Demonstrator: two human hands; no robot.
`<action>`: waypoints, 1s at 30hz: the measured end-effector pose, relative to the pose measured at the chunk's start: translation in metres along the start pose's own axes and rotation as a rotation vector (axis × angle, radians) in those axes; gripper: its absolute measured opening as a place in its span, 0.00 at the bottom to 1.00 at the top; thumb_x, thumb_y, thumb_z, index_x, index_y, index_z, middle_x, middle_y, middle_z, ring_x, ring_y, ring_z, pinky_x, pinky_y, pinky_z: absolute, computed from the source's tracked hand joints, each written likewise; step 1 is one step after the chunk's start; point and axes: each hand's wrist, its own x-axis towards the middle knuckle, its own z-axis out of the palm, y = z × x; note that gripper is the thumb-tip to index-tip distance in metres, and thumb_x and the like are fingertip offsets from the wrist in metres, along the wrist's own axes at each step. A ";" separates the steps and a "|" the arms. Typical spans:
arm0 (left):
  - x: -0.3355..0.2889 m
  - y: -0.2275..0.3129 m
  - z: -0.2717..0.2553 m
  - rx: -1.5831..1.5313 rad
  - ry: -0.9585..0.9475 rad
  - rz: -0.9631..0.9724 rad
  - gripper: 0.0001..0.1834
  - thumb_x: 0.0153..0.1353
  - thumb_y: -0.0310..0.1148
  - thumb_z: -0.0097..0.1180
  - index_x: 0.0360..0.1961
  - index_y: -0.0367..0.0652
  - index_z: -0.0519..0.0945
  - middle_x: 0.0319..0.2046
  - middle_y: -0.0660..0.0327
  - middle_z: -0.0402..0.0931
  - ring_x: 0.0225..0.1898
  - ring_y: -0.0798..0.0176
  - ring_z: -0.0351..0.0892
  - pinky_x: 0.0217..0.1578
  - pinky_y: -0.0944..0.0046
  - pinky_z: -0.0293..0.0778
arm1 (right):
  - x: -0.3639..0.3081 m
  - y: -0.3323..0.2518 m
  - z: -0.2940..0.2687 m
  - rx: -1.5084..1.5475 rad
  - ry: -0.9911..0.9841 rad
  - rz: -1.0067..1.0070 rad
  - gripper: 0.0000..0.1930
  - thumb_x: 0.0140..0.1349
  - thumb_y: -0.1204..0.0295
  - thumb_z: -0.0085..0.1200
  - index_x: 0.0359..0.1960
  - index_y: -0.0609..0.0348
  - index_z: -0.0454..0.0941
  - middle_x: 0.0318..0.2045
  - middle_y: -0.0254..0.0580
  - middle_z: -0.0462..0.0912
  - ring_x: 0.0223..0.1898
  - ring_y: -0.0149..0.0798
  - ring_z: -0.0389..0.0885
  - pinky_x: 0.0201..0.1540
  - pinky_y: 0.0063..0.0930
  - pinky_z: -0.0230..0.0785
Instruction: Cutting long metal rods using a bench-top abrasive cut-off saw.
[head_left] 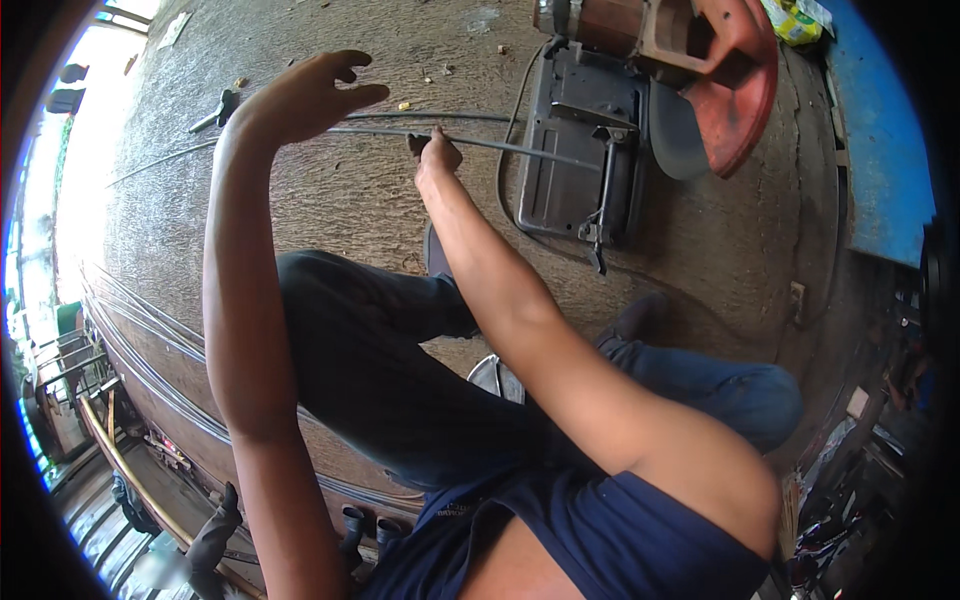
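Note:
A long thin metal rod point(490, 145) runs from the left across to the dark base point(570, 190) of a cut-off saw. My right hand point(438, 158) is closed round this rod, left of the base. A small dark thing point(417, 145) shows by its fingertips; I cannot make out what it is. My left hand point(310, 98) hovers over the rod farther left, fingers spread, with nothing in it. The saw's red guard point(740, 90) and grey disc point(677, 130) stand at the right of the base. A second rod point(440, 116) lies just beyond the first.
A tool with a black handle point(215, 111) lies on the rough brown floor point(350, 215), left of my left hand. Long bundled rods point(165, 345) stretch along the lower left. A blue panel point(885, 130) stands at right. Below it lies scattered clutter point(850, 470).

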 end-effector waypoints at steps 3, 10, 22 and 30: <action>0.004 -0.009 -0.001 0.009 0.025 0.023 0.34 0.58 0.55 0.53 0.58 0.40 0.69 0.51 0.45 0.73 0.51 0.50 0.76 0.51 0.56 0.72 | -0.030 -0.027 -0.037 -0.085 0.072 -0.071 0.13 0.61 0.67 0.54 0.37 0.68 0.77 0.32 0.45 0.79 0.28 0.35 0.79 0.26 0.26 0.75; 0.023 -0.028 0.022 -0.136 0.018 -0.040 0.32 0.60 0.54 0.50 0.56 0.39 0.71 0.47 0.45 0.75 0.49 0.48 0.77 0.50 0.54 0.71 | -0.123 -0.161 -0.141 -0.476 0.357 -0.341 0.20 0.59 0.59 0.54 0.38 0.68 0.75 0.35 0.50 0.80 0.33 0.40 0.80 0.36 0.31 0.75; 0.099 -0.090 0.255 -0.776 0.279 -0.742 0.31 0.62 0.54 0.41 0.51 0.36 0.74 0.51 0.45 0.73 0.55 0.50 0.71 0.53 0.57 0.67 | -0.161 -0.432 -0.229 -0.177 0.592 -0.671 0.13 0.59 0.71 0.42 0.36 0.74 0.69 0.37 0.56 0.76 0.26 0.41 0.79 0.20 0.28 0.74; 0.093 0.049 0.355 -2.344 -0.099 -0.644 0.35 0.66 0.52 0.34 0.67 0.45 0.46 0.67 0.51 0.48 0.66 0.49 0.51 0.64 0.46 0.50 | -0.160 -0.489 -0.320 -0.175 0.659 -0.764 0.13 0.64 0.64 0.44 0.37 0.65 0.69 0.27 0.44 0.72 0.24 0.35 0.70 0.23 0.27 0.70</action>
